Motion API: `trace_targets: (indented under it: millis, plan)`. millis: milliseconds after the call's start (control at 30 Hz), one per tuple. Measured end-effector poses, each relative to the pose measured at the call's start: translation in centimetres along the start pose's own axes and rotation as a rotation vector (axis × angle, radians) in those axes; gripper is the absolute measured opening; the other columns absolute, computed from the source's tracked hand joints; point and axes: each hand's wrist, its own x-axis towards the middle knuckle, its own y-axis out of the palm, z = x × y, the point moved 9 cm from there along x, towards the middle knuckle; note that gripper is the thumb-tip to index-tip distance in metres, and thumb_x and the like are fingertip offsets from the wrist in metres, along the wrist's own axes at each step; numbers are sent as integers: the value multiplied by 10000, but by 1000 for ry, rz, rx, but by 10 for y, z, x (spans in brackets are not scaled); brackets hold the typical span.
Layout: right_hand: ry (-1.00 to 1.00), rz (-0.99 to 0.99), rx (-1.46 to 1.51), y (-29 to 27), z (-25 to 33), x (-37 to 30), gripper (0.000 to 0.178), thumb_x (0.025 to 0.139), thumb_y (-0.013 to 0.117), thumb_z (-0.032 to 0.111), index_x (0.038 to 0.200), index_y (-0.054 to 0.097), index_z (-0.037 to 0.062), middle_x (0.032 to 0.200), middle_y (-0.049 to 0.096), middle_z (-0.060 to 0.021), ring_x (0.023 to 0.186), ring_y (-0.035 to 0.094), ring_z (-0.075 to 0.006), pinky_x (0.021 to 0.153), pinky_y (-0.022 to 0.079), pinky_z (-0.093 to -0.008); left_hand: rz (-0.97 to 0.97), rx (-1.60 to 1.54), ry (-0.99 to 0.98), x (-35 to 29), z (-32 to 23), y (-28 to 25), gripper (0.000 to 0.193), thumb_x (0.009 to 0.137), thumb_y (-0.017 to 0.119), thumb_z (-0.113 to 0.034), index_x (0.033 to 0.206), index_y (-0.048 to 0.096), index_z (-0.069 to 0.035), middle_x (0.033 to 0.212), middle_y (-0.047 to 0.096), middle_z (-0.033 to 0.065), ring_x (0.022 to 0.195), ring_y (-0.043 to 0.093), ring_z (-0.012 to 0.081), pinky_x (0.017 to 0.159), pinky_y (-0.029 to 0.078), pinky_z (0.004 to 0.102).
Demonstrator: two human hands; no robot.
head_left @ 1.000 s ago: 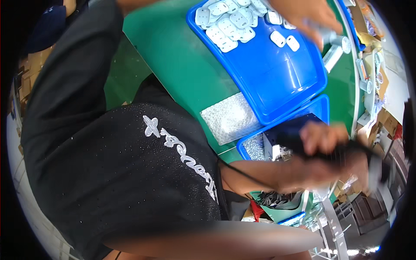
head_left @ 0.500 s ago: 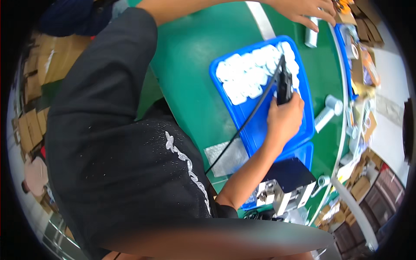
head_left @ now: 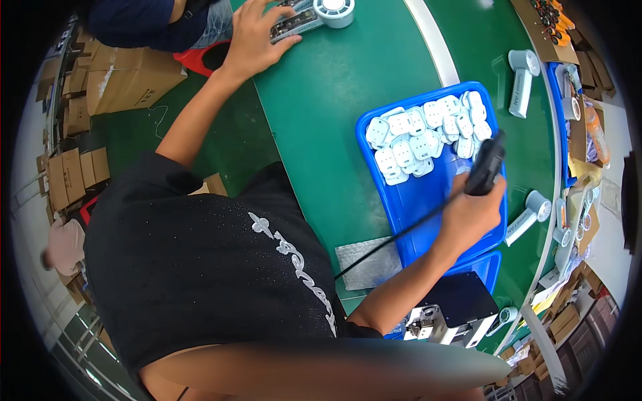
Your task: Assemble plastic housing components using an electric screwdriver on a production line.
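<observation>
My left hand (head_left: pixel 253 41) is at the top left with its thumb and fingers around the handle of a pale handheld fan (head_left: pixel 294 25). That handle lies opened, with dark inner parts showing, and the round fan head (head_left: pixel 334 9) points right. Over the blue tray (head_left: pixel 416 212), my right hand (head_left: pixel 473 215) is closed around a black corded electric screwdriver (head_left: pixel 487 166). Its cable (head_left: pixel 374 250) runs down toward my body. Several white plastic covers (head_left: pixel 420 144) with small holes fill the far part of that tray. The screwdriver's tip cannot be made out.
Two closed handheld fans, an upper one (head_left: pixel 521 83) and a lower one (head_left: pixel 529 217), lie right of the tray. A grey padded sheet (head_left: pixel 366 264) and a black-topped machine (head_left: pixel 461 297) are nearer me. Another person (head_left: pixel 134 23) sits at the upper left beside a cardboard box (head_left: pixel 130 79).
My left hand has left the closed fan at the far right and moved left to the opened fan. My right hand still holds the screwdriver over the tray. The view has shifted.
</observation>
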Motion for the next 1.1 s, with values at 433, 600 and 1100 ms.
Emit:
trace_targets:
  millis: [433,600,1100]
  plan:
    - [50,-131,1394,-88,1,-79,546,815,747,119,1248,440,-9,667,513,-70,483,510,-169,462,465,-315,247,-1999,-192,31,-171,-26,586,711,879,-93,1205,580,7,987,668,177,900,681,236,786,539,337]
    - [4,-13,1571,-114,-22,-131,664,869,739,175,1345,291,62,664,553,-97,503,542,-203,496,490,-381,828,-1740,482,-12,-292,-2,811,838,763,-437,1405,436,42,1292,573,211,1185,588,264,973,489,365]
    - [544,-621,1003,-117,-104,-247,872,658,927,452,1219,452,-16,952,649,-175,705,612,-180,691,502,-314,793,-1792,698,-114,-405,-19,434,772,684,-311,1036,561,11,877,625,142,751,636,345,630,514,422]
